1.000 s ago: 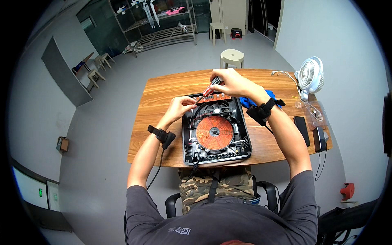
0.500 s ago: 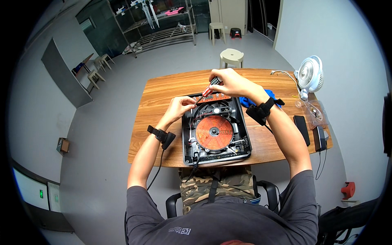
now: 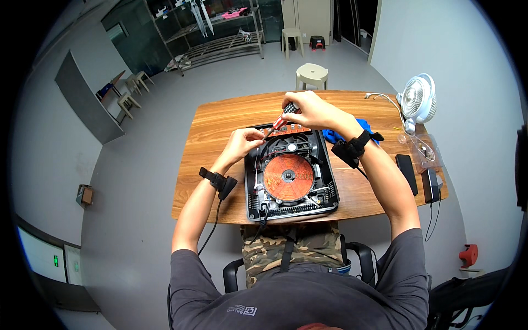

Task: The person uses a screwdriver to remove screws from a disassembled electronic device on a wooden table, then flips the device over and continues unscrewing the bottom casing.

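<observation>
An opened induction cooker point(image 3: 250, 190) lies on the wooden table, its round copper coil point(image 3: 280, 181) exposed inside a black housing. Along its far edge runs an orange circuit board point(image 3: 297, 130). My right hand point(image 3: 313, 111) grips a screwdriver point(image 3: 279, 122) with a red, white and dark patterned handle. The tool slants down and left to the board's left end. There my left hand point(image 3: 245, 144) is closed in a pinch close to the screwdriver's tip. Whatever sits between those fingers is too small to make out.
Blue cloth point(image 3: 332, 136) lies right of the cooker. Farther right are a white fan point(image 3: 416, 102), a clear plastic box point(image 3: 426, 154), a black case point(image 3: 406, 175) and a black device point(image 3: 430, 186) with cables. A stool point(image 3: 312, 75) stands beyond the table.
Almost nothing differs. Both hands keep their places at the board's left end, and the screwdriver stays at nearly the same slant.
</observation>
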`<state>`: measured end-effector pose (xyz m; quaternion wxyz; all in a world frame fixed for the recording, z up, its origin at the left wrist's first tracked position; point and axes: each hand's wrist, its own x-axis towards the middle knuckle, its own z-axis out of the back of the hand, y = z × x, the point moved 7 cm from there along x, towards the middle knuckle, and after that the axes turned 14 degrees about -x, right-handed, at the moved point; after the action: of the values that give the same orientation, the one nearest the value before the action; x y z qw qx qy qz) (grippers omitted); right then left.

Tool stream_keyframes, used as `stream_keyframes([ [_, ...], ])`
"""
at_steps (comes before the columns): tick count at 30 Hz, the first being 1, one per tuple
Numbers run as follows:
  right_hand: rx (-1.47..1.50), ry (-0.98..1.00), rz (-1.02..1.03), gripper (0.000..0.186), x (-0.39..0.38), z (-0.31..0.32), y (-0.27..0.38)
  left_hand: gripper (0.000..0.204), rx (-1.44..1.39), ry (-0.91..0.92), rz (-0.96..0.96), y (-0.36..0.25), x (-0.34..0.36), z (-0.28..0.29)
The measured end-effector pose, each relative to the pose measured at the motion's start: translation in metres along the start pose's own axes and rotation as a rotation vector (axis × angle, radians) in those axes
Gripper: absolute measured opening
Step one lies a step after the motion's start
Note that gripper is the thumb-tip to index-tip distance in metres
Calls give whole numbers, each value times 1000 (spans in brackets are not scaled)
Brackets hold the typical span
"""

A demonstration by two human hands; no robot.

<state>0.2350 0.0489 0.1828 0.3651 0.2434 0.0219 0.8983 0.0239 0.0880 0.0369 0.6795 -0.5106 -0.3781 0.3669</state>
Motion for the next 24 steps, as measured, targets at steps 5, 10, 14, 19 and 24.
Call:
stream_keyframes([
  [5,4,-18,14,31,-1,-1,-2,18,31,11,20,0,0,-2],
  [10,41,-11,-43,33,-3,0,-6,19,-15,7,34,4,0,-3],
  [14,47,1,-89,34,-7,2,-13,19,-22,53,71,0,0,-9],
  [19,74,48,-139,35,-9,1,-20,18,-27,73,49,0,0,-11],
  [24,114,23,-173,34,-14,-1,-30,21,-136,93,91,0,0,-11],
])
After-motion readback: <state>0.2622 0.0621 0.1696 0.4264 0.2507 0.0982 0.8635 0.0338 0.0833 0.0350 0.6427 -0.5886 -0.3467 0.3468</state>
